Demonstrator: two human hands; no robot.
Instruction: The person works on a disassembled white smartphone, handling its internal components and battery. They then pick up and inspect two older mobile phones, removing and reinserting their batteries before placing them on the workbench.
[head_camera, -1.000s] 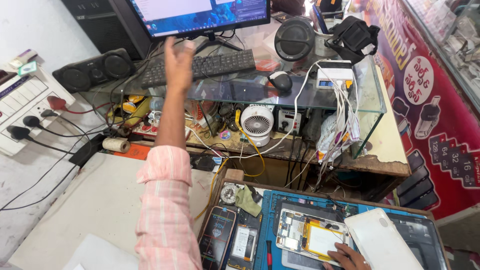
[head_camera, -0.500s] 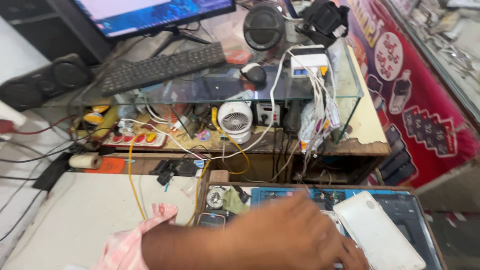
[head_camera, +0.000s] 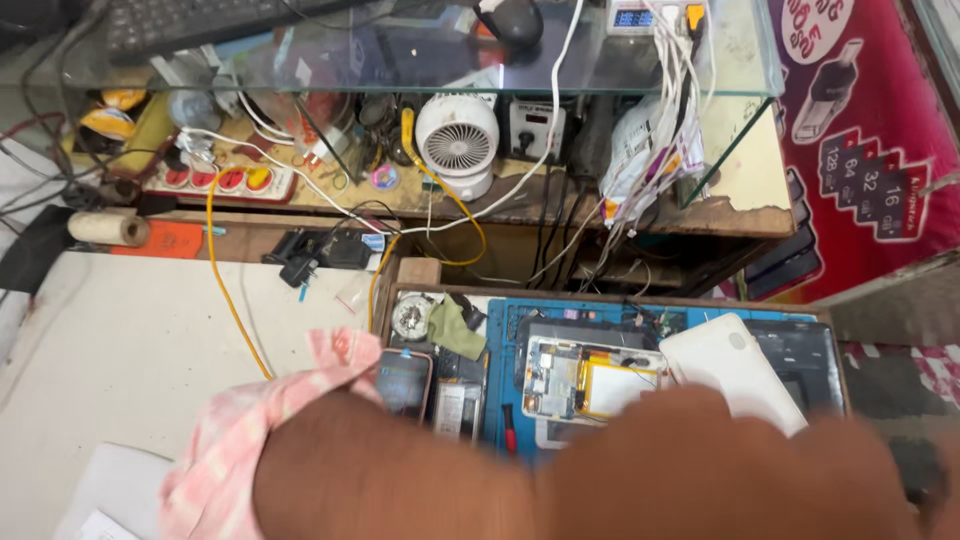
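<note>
My left arm, in a pink checked sleeve (head_camera: 250, 440), reaches across the bottom of the view from left to right. It is close to the camera and blurred. My left hand (head_camera: 850, 485) hangs over the right end of the blue work mat (head_camera: 505, 345); its fingers are too blurred to read. An opened tablet (head_camera: 590, 385) with a yellow part inside lies on the mat, partly hidden by the arm. Beside the tablet, to its right, lies a white back cover (head_camera: 735, 360). My right hand is out of sight.
A phone (head_camera: 405, 380) and a red-handled screwdriver (head_camera: 508, 430) lie left of the tablet. Behind them a glass shelf (head_camera: 740, 60) covers a small white fan (head_camera: 457, 140), a power strip (head_camera: 220, 180) and tangled cables. A tape roll (head_camera: 105, 228) sits at the left.
My left arm came down from the monitor and swept right across the tray. The camera tilted down and closer. My right hand, earlier by the tablet, is no longer visible.
</note>
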